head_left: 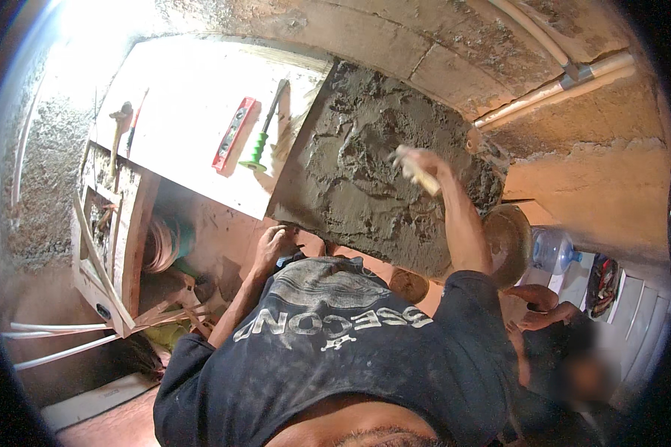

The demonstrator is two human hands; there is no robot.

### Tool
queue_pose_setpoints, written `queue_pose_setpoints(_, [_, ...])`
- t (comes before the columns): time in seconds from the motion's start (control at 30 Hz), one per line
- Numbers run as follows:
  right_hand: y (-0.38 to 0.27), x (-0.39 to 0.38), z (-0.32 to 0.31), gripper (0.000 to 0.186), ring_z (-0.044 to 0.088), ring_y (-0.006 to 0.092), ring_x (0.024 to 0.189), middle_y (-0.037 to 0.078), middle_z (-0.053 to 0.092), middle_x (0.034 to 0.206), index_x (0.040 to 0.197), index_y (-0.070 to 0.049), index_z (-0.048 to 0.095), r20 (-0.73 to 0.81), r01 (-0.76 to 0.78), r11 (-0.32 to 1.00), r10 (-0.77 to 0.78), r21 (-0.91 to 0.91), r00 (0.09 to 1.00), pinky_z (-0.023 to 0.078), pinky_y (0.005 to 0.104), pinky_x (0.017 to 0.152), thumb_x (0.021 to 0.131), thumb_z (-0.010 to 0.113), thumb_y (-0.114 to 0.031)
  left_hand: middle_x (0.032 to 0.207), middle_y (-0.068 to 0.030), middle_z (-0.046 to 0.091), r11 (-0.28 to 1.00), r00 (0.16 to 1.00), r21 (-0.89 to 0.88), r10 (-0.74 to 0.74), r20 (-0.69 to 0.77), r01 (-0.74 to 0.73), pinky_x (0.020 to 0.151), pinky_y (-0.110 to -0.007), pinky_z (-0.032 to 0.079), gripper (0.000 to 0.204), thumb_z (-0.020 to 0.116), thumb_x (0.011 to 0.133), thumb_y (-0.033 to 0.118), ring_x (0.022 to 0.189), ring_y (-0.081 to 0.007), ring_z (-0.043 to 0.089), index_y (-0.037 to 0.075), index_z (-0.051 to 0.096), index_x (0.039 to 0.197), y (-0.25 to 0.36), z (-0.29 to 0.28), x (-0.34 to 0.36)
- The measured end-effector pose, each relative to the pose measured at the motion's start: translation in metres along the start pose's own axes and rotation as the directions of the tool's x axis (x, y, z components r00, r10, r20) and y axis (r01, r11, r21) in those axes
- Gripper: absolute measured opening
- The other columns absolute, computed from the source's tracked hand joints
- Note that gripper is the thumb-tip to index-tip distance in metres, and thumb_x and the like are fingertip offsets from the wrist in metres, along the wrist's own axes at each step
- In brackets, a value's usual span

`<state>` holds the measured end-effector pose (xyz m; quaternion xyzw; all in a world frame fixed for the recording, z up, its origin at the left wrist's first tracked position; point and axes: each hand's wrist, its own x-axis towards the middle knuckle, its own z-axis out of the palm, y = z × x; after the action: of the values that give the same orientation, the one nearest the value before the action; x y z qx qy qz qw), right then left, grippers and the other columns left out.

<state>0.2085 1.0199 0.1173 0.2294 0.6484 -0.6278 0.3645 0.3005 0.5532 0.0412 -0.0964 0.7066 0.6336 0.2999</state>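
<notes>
My right hand (419, 164) is closed around a pale wooden handle (427, 182), above a thick bed of wet grey mortar (350, 156). The working end of that tool is blurred and hidden, so its kind is unclear. The mortar is rough and lumpy, with a smoother strip beside the white slab (179, 112). My left hand (274, 240) is low in front of my body, near the front edge of the mortar bed. Its fingers are curled, and whatever they hold is hidden.
On the slab lie a red spirit level (233, 134), a chisel (265, 134) with a green guarded grip, and a hammer (119, 123). A round bucket (507, 246) stands right of my forearm, near a water jug (552, 251). Another person (544, 335) is at lower right.
</notes>
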Motion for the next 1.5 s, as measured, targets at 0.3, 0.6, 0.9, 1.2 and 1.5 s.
queue_pose_setpoints(0.3, [0.006, -0.025, 0.014, 0.044, 0.052, 0.0111, 0.053, 0.003, 0.052, 0.068, 0.101, -0.005, 0.058, -0.185, 0.172, 0.985, -0.174, -0.027, 0.967, 0.044, 0.0259, 0.038, 0.09, 0.048, -0.046, 0.099, -0.0093, 0.059, 0.947, 0.976, -0.278, -0.194, -0.101, 0.159, 0.07, -0.029, 0.05, 0.035, 0.048, 0.093, 0.021, 0.08, -0.017, 0.059, 0.002, 0.044, 0.122, 0.03, 0.014, -0.009])
queue_pose_setpoints(0.6, [0.001, -0.05, 0.017, 0.046, 0.049, 0.0112, 0.05, 0.003, 0.05, 0.063, 0.092, -0.004, 0.057, -0.035, -0.041, 0.975, 0.035, -0.218, 0.999, 0.042, 0.027, 0.036, 0.09, 0.046, -0.049, 0.098, -0.0088, 0.059, 0.901, 0.971, -0.397, -0.224, -0.085, 0.173, 0.069, -0.027, 0.049, 0.034, 0.049, 0.093, 0.022, 0.081, -0.0157, 0.058, 0.003, 0.045, 0.121, 0.027, 0.013, -0.015])
queue_pose_setpoints(0.9, [-0.008, -0.051, -0.001, 0.042, 0.049, 0.0079, 0.051, 0.001, 0.052, 0.067, 0.102, -0.006, 0.059, -0.158, 0.073, 0.994, -0.086, -0.085, 0.984, 0.044, 0.0229, 0.036, 0.09, 0.05, -0.045, 0.095, -0.007, 0.061, 0.999, 0.998, -0.007, 0.053, -0.018, -0.053, 0.072, -0.026, 0.046, 0.033, 0.05, 0.092, 0.024, 0.084, -0.0125, 0.056, -0.002, 0.055, 0.111, 0.062, 0.022, -0.01])
queue_pose_setpoints(1.2, [0.065, -0.118, 0.051, 0.043, 0.048, 0.0135, 0.044, 0.005, 0.05, 0.062, 0.089, 0.0, 0.056, -0.09, -0.05, 0.945, 0.022, -0.323, 0.996, 0.042, 0.0289, 0.035, 0.093, 0.043, -0.041, 0.083, -0.0131, 0.066, 0.808, 0.861, 0.304, 0.495, 0.117, -0.506, 0.069, -0.032, 0.049, 0.021, 0.055, 0.088, 0.019, 0.074, -0.0208, 0.062, 0.004, 0.062, 0.101, 0.123, 0.084, 0.06])
queue_pose_setpoints(1.5, [0.176, -0.171, 0.111, 0.043, 0.05, 0.0156, 0.046, 0.005, 0.05, 0.061, 0.089, -0.004, 0.057, -0.445, 0.144, 0.978, -0.197, -0.15, 0.873, 0.043, 0.0298, 0.039, 0.089, 0.047, -0.047, 0.097, -0.0104, 0.06, -0.008, 0.578, 0.644, 0.432, 0.692, -0.765, 0.078, -0.039, 0.044, 0.018, 0.057, 0.079, 0.018, 0.095, -0.025, 0.056, 0.008, 0.065, 0.092, 0.163, 0.193, 0.174])
